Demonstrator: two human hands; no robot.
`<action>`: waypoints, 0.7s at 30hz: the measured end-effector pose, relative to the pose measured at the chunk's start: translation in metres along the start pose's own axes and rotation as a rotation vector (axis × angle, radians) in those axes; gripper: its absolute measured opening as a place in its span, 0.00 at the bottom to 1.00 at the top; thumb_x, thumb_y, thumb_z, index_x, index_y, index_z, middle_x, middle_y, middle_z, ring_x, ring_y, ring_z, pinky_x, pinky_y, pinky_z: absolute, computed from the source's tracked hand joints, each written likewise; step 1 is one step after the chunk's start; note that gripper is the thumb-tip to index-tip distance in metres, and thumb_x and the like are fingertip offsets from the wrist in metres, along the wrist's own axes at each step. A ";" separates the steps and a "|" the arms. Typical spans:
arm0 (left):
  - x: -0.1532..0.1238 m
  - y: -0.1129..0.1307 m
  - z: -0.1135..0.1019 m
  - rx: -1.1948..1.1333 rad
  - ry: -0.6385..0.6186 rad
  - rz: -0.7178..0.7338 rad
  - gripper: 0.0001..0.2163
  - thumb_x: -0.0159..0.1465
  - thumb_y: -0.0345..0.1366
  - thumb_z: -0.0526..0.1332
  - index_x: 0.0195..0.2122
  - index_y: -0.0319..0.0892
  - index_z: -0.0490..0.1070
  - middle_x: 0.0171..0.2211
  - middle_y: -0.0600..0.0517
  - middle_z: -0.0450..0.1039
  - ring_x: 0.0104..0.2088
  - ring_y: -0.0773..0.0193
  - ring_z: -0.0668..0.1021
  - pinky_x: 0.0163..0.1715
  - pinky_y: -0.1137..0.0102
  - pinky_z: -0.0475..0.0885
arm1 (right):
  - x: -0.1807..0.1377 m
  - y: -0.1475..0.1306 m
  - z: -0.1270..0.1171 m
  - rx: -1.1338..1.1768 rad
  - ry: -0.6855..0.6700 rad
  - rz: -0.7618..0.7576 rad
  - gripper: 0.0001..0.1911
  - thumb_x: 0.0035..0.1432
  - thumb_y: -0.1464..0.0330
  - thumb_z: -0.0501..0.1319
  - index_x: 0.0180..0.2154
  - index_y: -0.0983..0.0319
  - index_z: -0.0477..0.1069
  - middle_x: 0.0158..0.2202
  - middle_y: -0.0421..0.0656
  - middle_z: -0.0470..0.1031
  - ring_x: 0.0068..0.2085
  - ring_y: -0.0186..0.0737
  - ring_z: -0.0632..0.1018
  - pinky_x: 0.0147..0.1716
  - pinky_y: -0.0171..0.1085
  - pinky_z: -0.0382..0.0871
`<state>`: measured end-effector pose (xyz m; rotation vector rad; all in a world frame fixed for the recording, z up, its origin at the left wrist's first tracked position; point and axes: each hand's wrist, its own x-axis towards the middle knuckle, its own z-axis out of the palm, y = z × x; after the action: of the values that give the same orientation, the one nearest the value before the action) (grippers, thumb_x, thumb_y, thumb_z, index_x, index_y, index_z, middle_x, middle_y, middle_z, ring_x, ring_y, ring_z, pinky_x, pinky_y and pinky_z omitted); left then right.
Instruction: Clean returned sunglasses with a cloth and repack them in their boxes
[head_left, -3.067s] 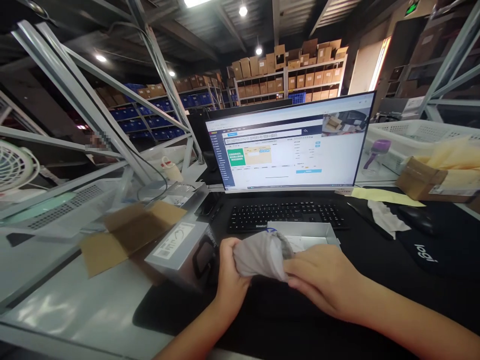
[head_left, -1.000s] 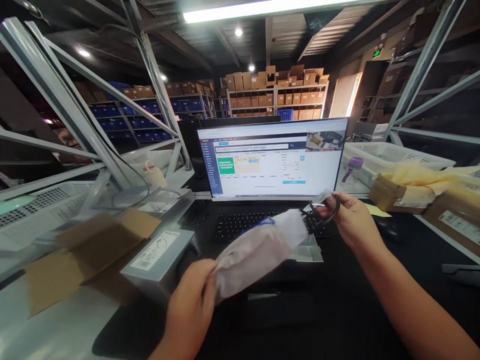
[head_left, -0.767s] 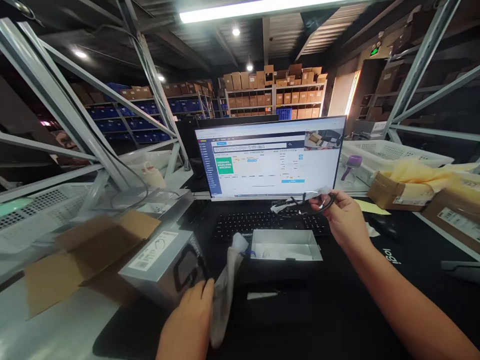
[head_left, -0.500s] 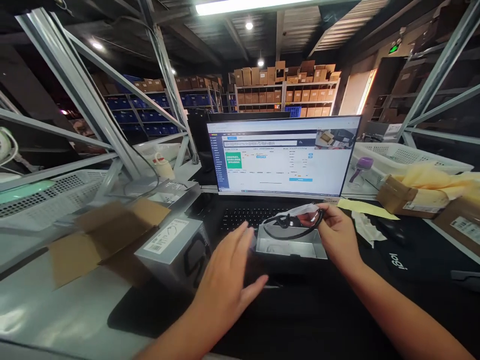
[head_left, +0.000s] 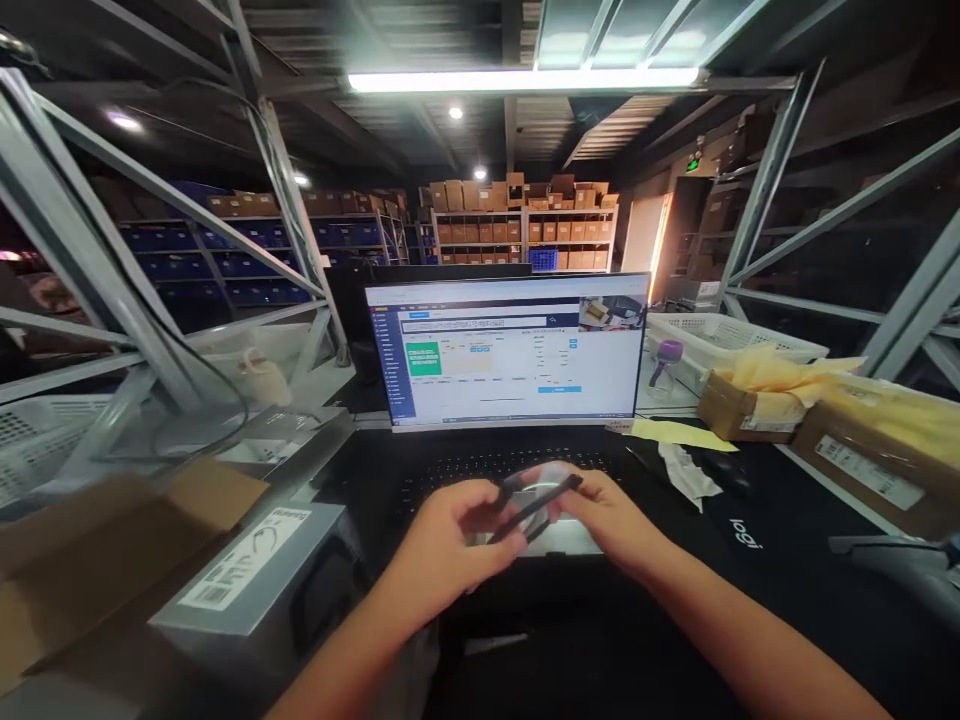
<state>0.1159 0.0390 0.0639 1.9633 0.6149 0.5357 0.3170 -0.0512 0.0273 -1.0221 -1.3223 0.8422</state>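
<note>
"Where is the dark banded item?"

"Held up between the left hand and the right hand, over the middle of the bench, with the keyboard on the far side of it."

"Which way does its long axis run?"

"Aslant: one end near and to the left, the other up and to the right, toward the bench's far right corner. Two dark strips seem to lie side by side, with some clear wrap about them."

"Which grip is nearer?"

"Neither; both are on it. The left thumb and fingers are bent round the lower left end, with a little space between them. The right grip is pinched closer, at the upper right end. Blur hides the exact contact."

"And beneath?"

"The pale inside of an open tray shows beside and below the right fingers. I can't tell how high above it the item is."

"Anything near the left arm?"

"A silver box, toward the bench's left edge, well apart from the item."
</note>
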 end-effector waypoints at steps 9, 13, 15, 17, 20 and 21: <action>0.003 -0.008 0.002 -0.436 -0.022 -0.148 0.15 0.56 0.47 0.71 0.31 0.39 0.74 0.29 0.51 0.75 0.31 0.66 0.76 0.32 0.75 0.70 | -0.002 0.005 0.002 0.281 -0.141 0.106 0.22 0.58 0.51 0.69 0.33 0.65 0.74 0.33 0.44 0.78 0.38 0.41 0.79 0.45 0.40 0.71; 0.001 -0.001 -0.006 -0.540 -0.054 -0.212 0.15 0.55 0.47 0.71 0.30 0.39 0.75 0.24 0.51 0.75 0.26 0.68 0.75 0.27 0.78 0.68 | -0.004 -0.006 0.000 0.292 -0.338 0.195 0.25 0.60 0.49 0.67 0.36 0.66 0.74 0.35 0.48 0.79 0.38 0.42 0.81 0.42 0.39 0.73; 0.001 0.000 -0.010 -0.545 -0.028 -0.227 0.16 0.54 0.47 0.72 0.29 0.38 0.75 0.22 0.51 0.74 0.24 0.69 0.75 0.24 0.79 0.67 | -0.003 -0.012 -0.009 0.174 -0.325 0.260 0.27 0.60 0.46 0.64 0.34 0.66 0.74 0.33 0.47 0.79 0.34 0.40 0.80 0.36 0.37 0.73; 0.002 0.000 -0.013 -0.547 0.025 -0.222 0.16 0.53 0.47 0.73 0.28 0.38 0.75 0.22 0.51 0.74 0.23 0.69 0.75 0.24 0.79 0.68 | -0.003 -0.016 -0.022 -0.063 -0.203 0.284 0.28 0.61 0.45 0.62 0.29 0.64 0.71 0.28 0.44 0.76 0.26 0.36 0.76 0.28 0.35 0.69; 0.005 -0.001 -0.016 -0.574 0.086 -0.227 0.17 0.52 0.48 0.73 0.28 0.37 0.76 0.23 0.51 0.74 0.24 0.69 0.76 0.24 0.78 0.70 | -0.005 -0.019 -0.034 -0.637 0.217 0.097 0.20 0.62 0.51 0.63 0.35 0.63 0.72 0.30 0.44 0.76 0.27 0.39 0.75 0.26 0.37 0.68; 0.006 -0.002 -0.016 -0.599 0.102 -0.237 0.18 0.52 0.48 0.73 0.28 0.37 0.75 0.24 0.52 0.74 0.23 0.69 0.76 0.23 0.78 0.70 | -0.007 -0.019 -0.033 -0.839 0.378 -0.048 0.17 0.62 0.55 0.65 0.40 0.63 0.73 0.35 0.46 0.77 0.32 0.43 0.77 0.29 0.40 0.72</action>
<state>0.1111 0.0543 0.0697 1.2887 0.6498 0.5911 0.3479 -0.0678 0.0442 -1.6867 -1.3708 0.0009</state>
